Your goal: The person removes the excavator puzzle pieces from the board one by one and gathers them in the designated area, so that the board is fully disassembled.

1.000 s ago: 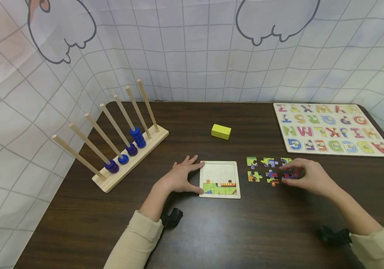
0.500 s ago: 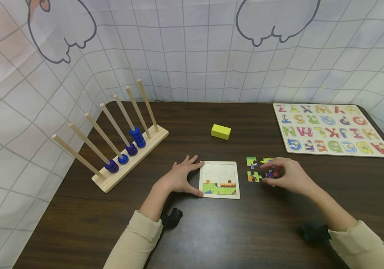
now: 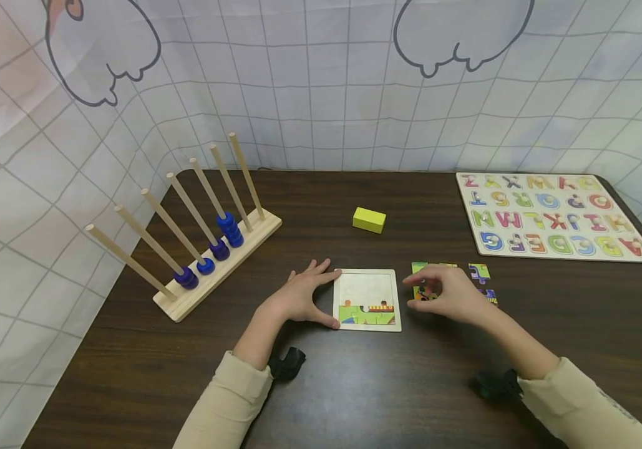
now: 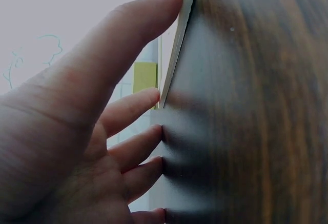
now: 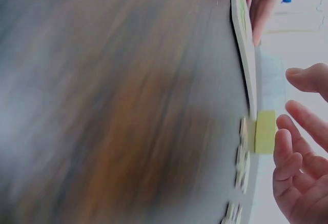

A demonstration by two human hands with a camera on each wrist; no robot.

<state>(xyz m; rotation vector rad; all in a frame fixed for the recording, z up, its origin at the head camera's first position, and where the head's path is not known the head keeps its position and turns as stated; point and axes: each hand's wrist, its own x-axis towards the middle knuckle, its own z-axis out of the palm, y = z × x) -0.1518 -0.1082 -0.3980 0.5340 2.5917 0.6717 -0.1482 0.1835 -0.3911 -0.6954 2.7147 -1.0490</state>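
My left hand (image 3: 302,295) lies spread at the left side of a small square jigsaw tray (image 3: 364,287), thumb and index fingertip at its two left corners. In the left wrist view the thumb (image 4: 138,21) touches the tray's edge, while the other fingertips rest on the table. Joined puzzle pieces (image 3: 367,317) fill the tray's bottom row. Right of the tray, my right hand (image 3: 451,294) hovers over loose puzzle pieces (image 3: 479,273), partly hiding them. Its thumb and fingers stand apart with nothing between them, as the right wrist view shows.
Behind the tray lies a yellow block (image 3: 369,220). A wooden peg stand (image 3: 219,265) with blue and purple rings is at the left. At the back right lies an alphabet board (image 3: 556,218). A grid-patterned cloth (image 3: 326,100) hangs behind the table.
My right hand has moved left over the loose pieces toward the tray, uncovering the right-hand pieces and covering those nearer the tray. The left hand and tray have stayed put.
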